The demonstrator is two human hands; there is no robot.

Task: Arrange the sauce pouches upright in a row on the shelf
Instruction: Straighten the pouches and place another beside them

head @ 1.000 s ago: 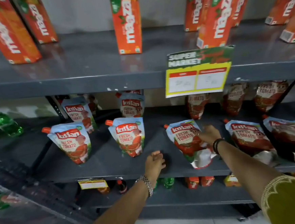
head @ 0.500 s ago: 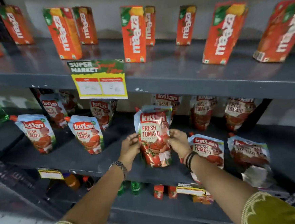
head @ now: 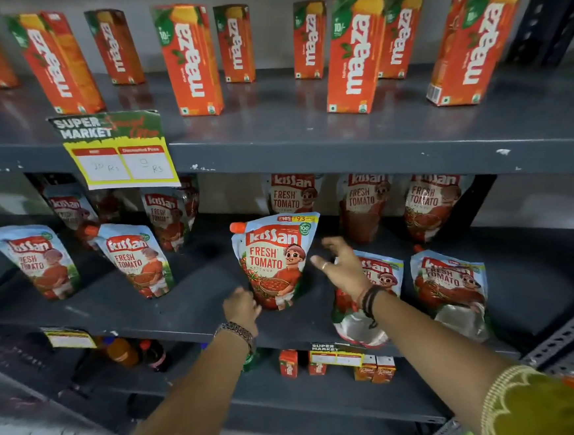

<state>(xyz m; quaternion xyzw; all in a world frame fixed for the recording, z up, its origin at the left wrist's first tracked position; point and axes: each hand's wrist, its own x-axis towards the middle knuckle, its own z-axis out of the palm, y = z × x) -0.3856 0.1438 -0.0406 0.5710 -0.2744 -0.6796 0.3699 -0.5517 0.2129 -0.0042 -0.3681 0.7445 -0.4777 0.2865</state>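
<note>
A Kissan tomato ketchup pouch (head: 275, 259) stands upright at the middle of the grey middle shelf (head: 190, 314). My left hand (head: 240, 306) touches its lower left corner with curled fingers. My right hand (head: 343, 268) hovers just right of it, fingers spread, holding nothing. Two more pouches (head: 36, 261) (head: 137, 260) stand upright to the left. Two pouches (head: 383, 278) (head: 450, 286) lie leaning back to the right, the nearer one partly hidden by my right wrist. Several pouches stand in a back row (head: 290, 193).
Orange Maaza juice cartons (head: 190, 60) stand on the upper shelf. A yellow price tag (head: 121, 161) hangs from that shelf's edge. Small cartons (head: 288, 363) and bottles (head: 121, 350) sit on the lower shelf. A perforated upright (head: 569, 329) stands at the right.
The pouch I held in both hands now stands upright on the shelf. My right hand has let go and opened; my left hand has dropped to its lower corner.
</note>
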